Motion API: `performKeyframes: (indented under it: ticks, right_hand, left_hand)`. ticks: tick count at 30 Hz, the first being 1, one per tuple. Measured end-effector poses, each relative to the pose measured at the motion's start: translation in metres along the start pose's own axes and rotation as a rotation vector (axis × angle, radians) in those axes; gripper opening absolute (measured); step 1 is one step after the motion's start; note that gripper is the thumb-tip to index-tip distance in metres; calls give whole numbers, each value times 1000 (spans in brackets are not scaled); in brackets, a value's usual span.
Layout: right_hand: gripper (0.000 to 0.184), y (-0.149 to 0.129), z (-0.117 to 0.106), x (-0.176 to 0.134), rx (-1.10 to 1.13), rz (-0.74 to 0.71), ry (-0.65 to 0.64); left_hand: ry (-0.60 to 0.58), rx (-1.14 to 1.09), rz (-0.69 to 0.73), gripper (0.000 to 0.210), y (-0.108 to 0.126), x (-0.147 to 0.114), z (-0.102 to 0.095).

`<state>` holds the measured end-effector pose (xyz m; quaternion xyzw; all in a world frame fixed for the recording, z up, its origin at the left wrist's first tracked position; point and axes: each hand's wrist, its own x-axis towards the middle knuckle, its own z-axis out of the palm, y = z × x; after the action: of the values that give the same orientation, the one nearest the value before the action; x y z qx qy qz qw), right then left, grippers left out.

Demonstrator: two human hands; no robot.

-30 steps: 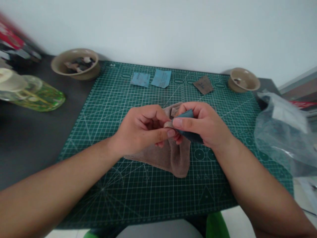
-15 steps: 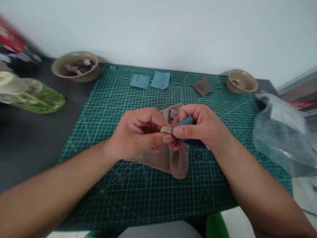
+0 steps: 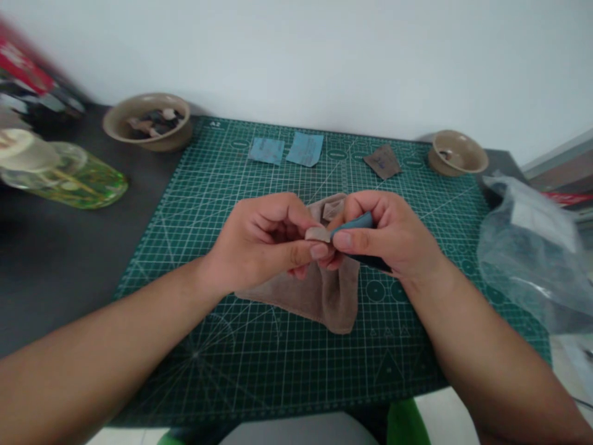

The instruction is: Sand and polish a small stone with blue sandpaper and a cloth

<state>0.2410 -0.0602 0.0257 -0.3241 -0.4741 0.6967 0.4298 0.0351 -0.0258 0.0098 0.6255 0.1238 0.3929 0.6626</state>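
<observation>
Pale piece [image 3: 317,234] pinched by left hand [image 3: 259,244], partly hidden, long axis pointing sideways, blue paper [image 3: 353,225] gripped in right hand [image 3: 391,238]

I note a pale-topped clear bottle [image 3: 76,179] with green contents on the dark bench [image 3: 41,272] at my left, a transparent plastic bag [image 3: 532,259] at my right, and a white wall [image 3: 315,62] beyond.

We take the cloth [image 3: 296,296] as datum, on the cutting mat [image 3: 324,377]. Above it, our left fingers [image 3: 301,253] hold a small piece [image 3: 315,234], our right fingers [image 3: 359,240] a bent sheet [image 3: 353,225]. Behind it lie two flat sheets [image 3: 304,149]; behind-right, a third sheet [image 3: 383,162] and a bowl [image 3: 458,163]. Behind-left, we have another bowl [image 3: 162,143] containing scraps [image 3: 155,122]; left, a bottle [image 3: 86,182]; right, a bag [image 3: 528,247].
</observation>
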Motion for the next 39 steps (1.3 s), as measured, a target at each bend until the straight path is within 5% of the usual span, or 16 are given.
performKeyframes:
  ticks: [9,17,24,29,39]
  right_hand:
    - [24,0,-3,2,-143,-59,-50]
    - [31,-1,-1,1,-33,18,-7]
    - [32,-4,-5,4,-383,-112,-74]
    - [26,-2,-4,3,-124,-81,-120]
    - [24,-4,-8,-5,-31,-11,-145]
  left_hand:
    - [-10,24,-70,17,-7,-4,-1]
    - [3,-1,-31,16,-4,-2,-3]
    - [-71,261,52,12,-7,-4,-4]
    - [11,-10,-43,15,2,-3,-1]
    - [-2,-46,-5,20,5,-3,4]
